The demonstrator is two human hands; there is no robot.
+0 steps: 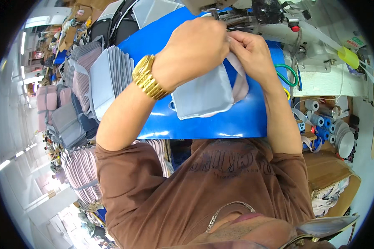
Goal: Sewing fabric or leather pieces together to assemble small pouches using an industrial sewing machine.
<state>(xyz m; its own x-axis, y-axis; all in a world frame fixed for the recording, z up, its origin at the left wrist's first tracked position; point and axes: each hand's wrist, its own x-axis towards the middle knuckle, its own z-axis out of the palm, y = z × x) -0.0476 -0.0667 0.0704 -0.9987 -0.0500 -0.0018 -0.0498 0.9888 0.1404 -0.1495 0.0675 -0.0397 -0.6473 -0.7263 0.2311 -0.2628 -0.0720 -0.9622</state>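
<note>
Tabletop (253, 126): lay before the person, machine (268, 12) at its far side.
Panel (203, 97): sat on tabletop, on the person's side of the hands.
Strip (240, 85): ran by panel's right edge, up toward the hands.
Left hand (197, 45): was just left of right hand (255, 56), both near machine.
Stack (104, 83): stood left of tabletop.
Bundle (81, 172): was below stack in view, left of the person.
Spools (318, 120): sat right of right forearm.
Carton (326, 168): stood below spools in view, scraps (330, 197) in it.
</note>
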